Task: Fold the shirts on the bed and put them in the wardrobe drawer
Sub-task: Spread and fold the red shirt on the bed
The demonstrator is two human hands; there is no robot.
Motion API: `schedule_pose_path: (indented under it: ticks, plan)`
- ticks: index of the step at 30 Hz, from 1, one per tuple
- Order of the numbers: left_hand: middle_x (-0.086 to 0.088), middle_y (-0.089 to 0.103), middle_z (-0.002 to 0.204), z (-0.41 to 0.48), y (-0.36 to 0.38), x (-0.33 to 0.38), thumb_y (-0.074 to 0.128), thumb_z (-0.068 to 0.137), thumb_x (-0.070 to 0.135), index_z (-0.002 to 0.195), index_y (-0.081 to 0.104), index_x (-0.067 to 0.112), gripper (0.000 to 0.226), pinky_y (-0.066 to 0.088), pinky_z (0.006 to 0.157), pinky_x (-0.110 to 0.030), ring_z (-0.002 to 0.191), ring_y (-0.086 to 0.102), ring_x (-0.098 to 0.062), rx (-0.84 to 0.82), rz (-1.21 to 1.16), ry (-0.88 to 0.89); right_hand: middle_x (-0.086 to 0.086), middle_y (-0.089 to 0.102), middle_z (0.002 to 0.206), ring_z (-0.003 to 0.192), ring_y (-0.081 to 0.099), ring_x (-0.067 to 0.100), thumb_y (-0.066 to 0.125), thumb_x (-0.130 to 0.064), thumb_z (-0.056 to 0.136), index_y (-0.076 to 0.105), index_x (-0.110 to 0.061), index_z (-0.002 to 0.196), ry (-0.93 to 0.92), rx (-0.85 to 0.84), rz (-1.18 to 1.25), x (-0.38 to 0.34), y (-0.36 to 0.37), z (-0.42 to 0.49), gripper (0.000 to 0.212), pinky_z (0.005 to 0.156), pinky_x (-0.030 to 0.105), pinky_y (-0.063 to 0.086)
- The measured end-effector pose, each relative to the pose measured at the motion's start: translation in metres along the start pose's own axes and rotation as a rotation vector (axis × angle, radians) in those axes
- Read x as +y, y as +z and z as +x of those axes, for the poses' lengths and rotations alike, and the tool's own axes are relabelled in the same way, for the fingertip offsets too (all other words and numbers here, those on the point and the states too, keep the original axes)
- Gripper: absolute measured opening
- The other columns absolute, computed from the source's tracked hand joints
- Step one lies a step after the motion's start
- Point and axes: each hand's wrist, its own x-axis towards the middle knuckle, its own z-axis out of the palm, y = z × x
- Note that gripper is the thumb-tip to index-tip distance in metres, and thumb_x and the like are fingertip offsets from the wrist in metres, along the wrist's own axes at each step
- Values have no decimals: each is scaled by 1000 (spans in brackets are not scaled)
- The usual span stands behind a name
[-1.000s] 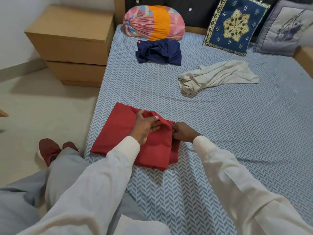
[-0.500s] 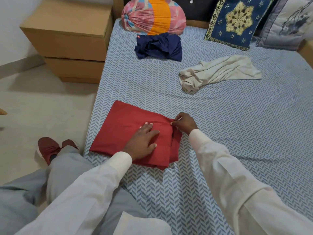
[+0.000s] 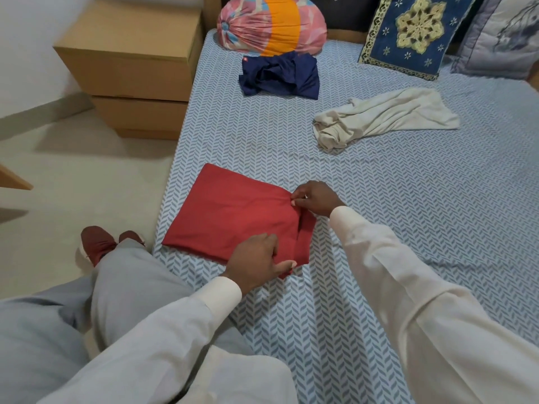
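A red shirt (image 3: 233, 217) lies folded flat into a rectangle on the bed (image 3: 408, 228), close to its left edge. My left hand (image 3: 256, 258) rests on the shirt's near right corner, fingers curled into the cloth and thumb along the edge. At the far right corner my right hand (image 3: 316, 199) pinches the fabric. A crumpled navy shirt (image 3: 280, 75) lies farther up the bed. A loose cream shirt (image 3: 385, 118) sprawls to its right.
A colourful bolster (image 3: 271, 24), a blue patterned cushion (image 3: 408, 36) and a grey cushion (image 3: 501, 36) line the headboard. A wooden bedside unit with two drawers (image 3: 131, 62) stands on the floor left of the bed. My knees and red shoes (image 3: 99, 243) are beside the bed's edge.
My left hand let go of the top fold, pressed it flat, then slid down to the shirt's near right corner. The right hand stayed at the far right corner.
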Motion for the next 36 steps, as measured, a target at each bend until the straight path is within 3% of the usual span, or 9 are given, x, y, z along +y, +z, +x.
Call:
schedule_pose_path:
  ticks: [3,7,10,15,19,27,31,34,36]
  plan:
    - [4,56,91,0,2,16,59,73,72,94,49,20,56,41,69,-33,84,53,-17,-22,78,-8,-7,72,88,85,66,14,67,-13,76,73,-27,83,78,64,57,-5,4,3,16,77,32,54]
    - [-4,57,102,0,9,32,54,85,35,105,46,16,29,38,66,-33,94,58,-27,-65,183,78,-10,73,81,80,68,12,69,-12,77,75,-25,82,107,164,170,-7,-6,5,16,76,32,55]
    - [-6,57,107,-1,15,34,52,88,18,116,46,16,28,35,65,-34,97,57,-27,-141,260,112,-9,73,90,89,67,13,67,-17,81,74,-29,84,116,152,63,2,-11,4,14,81,31,52]
    - [-7,54,110,-5,22,34,54,85,25,118,45,16,35,41,65,-34,96,55,-27,-153,296,113,2,67,110,106,60,26,59,-7,82,71,-30,108,-26,26,-178,21,-3,-4,37,85,37,50]
    - [-8,51,111,-6,25,36,55,84,32,115,42,14,38,45,68,-36,96,54,-27,-131,259,8,0,62,108,105,56,23,59,-10,84,67,-29,112,-105,-54,-266,20,-10,0,35,82,36,49]
    - [-11,55,114,9,18,45,63,87,38,121,41,8,50,49,73,-36,95,64,-29,-147,261,-144,4,60,107,102,57,27,52,-21,91,61,-28,111,-69,-61,-413,-1,-8,7,23,83,37,47]
    - [-14,53,119,2,18,44,62,88,18,123,38,8,44,51,73,-37,95,64,-29,-128,327,-136,3,62,115,105,58,27,49,-17,90,58,-26,111,-29,-42,-309,-6,-13,-2,25,83,38,46]
    - [-12,53,118,-8,-2,39,58,86,16,126,40,9,44,49,75,-38,98,61,-32,-47,332,-89,-6,62,105,98,60,26,50,-22,86,51,-35,95,-47,31,-193,-12,-27,-14,16,83,41,49]
    - [-12,55,112,-15,-29,28,58,81,18,122,45,10,44,49,73,-40,95,60,-33,72,306,-39,-5,63,100,90,61,24,51,-20,84,54,-32,97,-67,97,-96,-18,-38,-22,18,82,43,51]
